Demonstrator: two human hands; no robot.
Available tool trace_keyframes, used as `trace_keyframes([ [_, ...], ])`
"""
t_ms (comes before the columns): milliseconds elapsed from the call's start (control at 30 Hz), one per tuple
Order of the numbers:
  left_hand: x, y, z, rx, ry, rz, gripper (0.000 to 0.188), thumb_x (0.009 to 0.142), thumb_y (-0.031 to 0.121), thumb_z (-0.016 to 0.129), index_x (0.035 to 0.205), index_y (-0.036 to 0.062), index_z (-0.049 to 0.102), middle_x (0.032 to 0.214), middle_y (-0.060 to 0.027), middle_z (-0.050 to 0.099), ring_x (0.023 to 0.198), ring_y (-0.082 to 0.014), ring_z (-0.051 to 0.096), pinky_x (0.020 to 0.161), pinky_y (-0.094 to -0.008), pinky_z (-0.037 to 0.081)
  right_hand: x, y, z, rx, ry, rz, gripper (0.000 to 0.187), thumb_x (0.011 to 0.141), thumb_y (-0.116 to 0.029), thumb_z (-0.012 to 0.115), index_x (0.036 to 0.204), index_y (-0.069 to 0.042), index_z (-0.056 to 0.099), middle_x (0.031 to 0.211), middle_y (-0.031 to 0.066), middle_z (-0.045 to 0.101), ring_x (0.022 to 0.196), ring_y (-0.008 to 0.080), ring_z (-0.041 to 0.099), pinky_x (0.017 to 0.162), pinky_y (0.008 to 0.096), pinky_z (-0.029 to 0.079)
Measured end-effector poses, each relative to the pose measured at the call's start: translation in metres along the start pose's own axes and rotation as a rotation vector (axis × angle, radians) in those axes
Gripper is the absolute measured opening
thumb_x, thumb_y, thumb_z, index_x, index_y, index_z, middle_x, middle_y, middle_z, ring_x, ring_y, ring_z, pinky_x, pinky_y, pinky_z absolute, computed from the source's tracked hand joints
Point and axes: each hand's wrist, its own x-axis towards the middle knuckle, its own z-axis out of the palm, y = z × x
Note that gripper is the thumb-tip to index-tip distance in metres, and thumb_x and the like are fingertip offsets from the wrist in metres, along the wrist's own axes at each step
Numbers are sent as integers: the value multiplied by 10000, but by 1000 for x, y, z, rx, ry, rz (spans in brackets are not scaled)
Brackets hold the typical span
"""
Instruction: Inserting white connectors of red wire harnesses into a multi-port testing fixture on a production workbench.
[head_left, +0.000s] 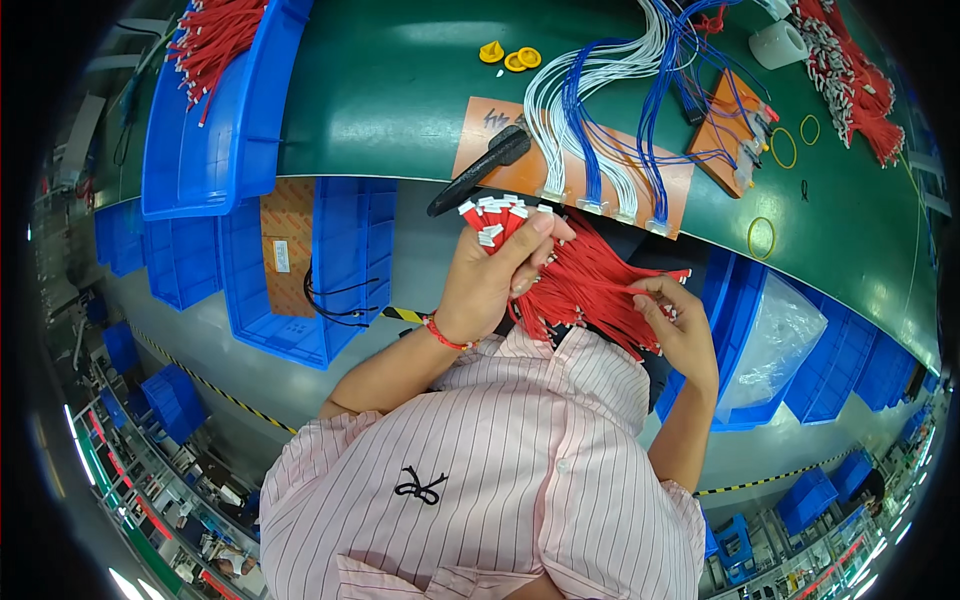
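My left hand [497,272] is closed around a bundle of red wires [590,270]. White connectors [490,207] stick out past its fingers on the left. The rest of the bundle fans out to the right, low in front of my shirt and below the table edge. At its right end my right hand [678,325] has thumb and fingers pinched on red wires near their small white ends. Just beyond my left hand, white wires [545,110] and blue wires [572,100] end in connectors along an orange board [478,125] at the table edge.
A black curved bar [485,165] juts over the green table [380,90] edge. A blue bin [215,140] with red wires stands at left. Yellow caps [515,60], an orange block [728,130], a white roll [778,45] and more red wires [850,80] lie on the table. Blue crates [350,260] sit underneath.
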Motion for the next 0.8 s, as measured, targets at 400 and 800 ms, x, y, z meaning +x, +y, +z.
trace_keyframes([
  [400, 5, 8, 7, 76, 82, 52, 250, 974, 206, 577, 937, -14, 691, 614, 41, 463, 446, -7, 326, 403, -189, 227, 8, -8, 14, 1072, 40, -286, 193, 928, -159, 641, 1012, 14, 637, 764, 67, 582, 677, 145, 583, 693, 311, 524],
  [800, 9, 10, 4, -100, 47, 9, 262, 967, 184, 562, 938, -56, 662, 620, 10, 480, 429, -19, 325, 388, -186, 252, 23, -55, 36, 563, 191, -95, 362, 1049, -230, 450, 1118, 71, 639, 768, 92, 637, 570, 122, 588, 566, 226, 469],
])
